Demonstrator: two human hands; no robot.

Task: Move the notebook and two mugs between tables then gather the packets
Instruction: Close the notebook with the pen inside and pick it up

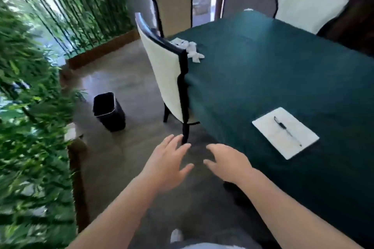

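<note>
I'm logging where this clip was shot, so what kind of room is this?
Probably a restaurant or meeting room: a table under a dark green cloth, cream high-backed chairs with black trim, and bamboo greenery.

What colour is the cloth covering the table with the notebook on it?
Dark teal green tablecloth, shown in the head view.

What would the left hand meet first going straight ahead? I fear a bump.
Probably the dark leg of the chair: the left hand's fingers point right at it, though depth is unclear.
</note>
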